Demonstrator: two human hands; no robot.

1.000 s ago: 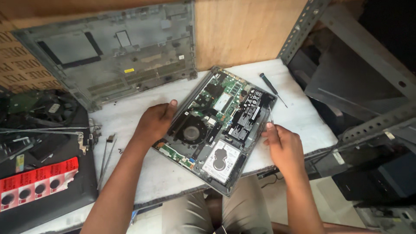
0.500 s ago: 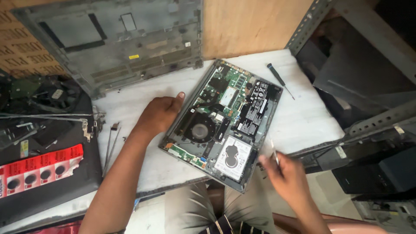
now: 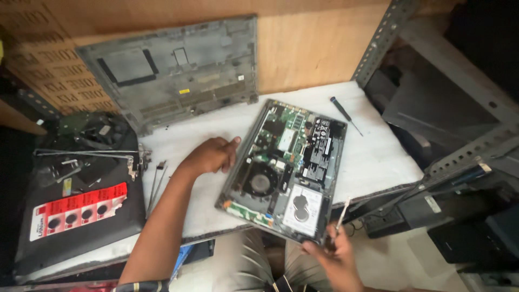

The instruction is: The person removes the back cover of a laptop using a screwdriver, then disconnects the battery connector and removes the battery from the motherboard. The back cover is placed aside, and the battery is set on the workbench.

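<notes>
At the near edge of the white worktable (image 3: 378, 157), the right hand (image 3: 335, 258) hangs just off the table, pinching a thin, pale metal tool (image 3: 342, 212) whose tip points up towards the near right corner of the opened grey laptop base (image 3: 286, 167). That corner, by the round silver drive (image 3: 300, 205), lies just above and to the left of the hand, almost touching its fingertips.

The laptop's long axis runs from the near edge towards the far right.

The left hand (image 3: 212, 156) rests loosely curled and empty on the table, fingertips against the laptop's left long side, beside the black round fan (image 3: 261, 179).

Farther off, a slim black screwdriver (image 3: 345, 114) lies near the far right corner. The removed grey bottom cover (image 3: 173, 70) leans on the wooden back wall.
</notes>
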